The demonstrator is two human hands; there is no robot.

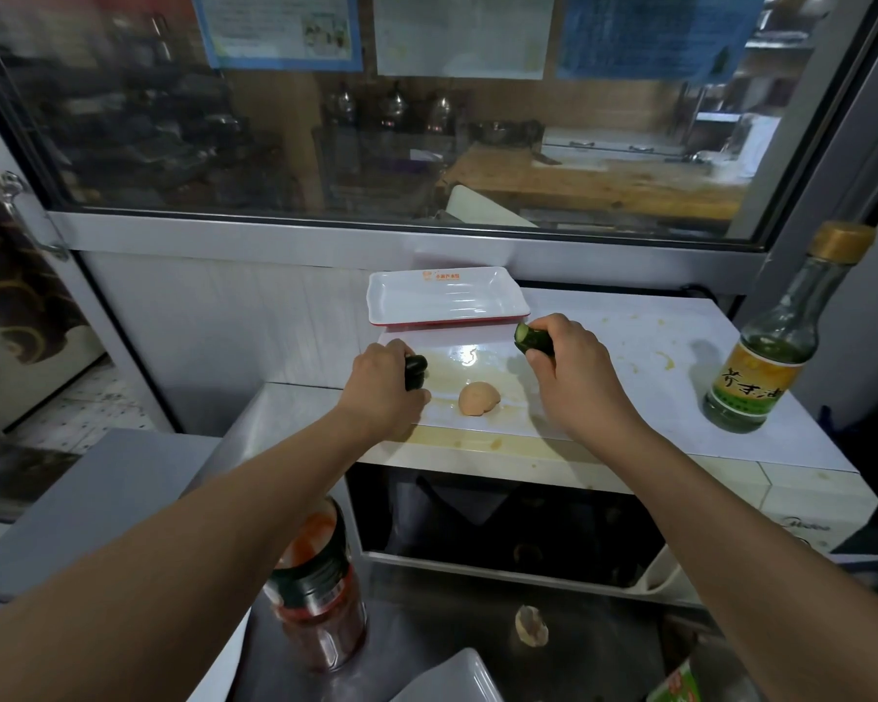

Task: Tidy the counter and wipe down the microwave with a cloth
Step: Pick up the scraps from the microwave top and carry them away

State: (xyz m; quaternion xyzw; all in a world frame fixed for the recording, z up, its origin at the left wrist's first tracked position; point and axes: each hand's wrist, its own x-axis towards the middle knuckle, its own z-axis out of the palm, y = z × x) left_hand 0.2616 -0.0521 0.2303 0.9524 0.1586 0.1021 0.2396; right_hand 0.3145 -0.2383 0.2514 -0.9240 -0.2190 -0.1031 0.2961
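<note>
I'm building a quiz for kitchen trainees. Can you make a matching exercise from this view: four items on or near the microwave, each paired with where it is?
Things:
1. white rectangular tray with red rim
2. tan eggshell half
3. green cut cucumber piece
4. clear glass bottle with yellow-green label

Places:
A. in the grip of the right hand
B. upright at the microwave top's right edge
C. at the back of the microwave top
D. between the two hands

Pairs: 1-C, 2-D, 3-A, 4-B
</note>
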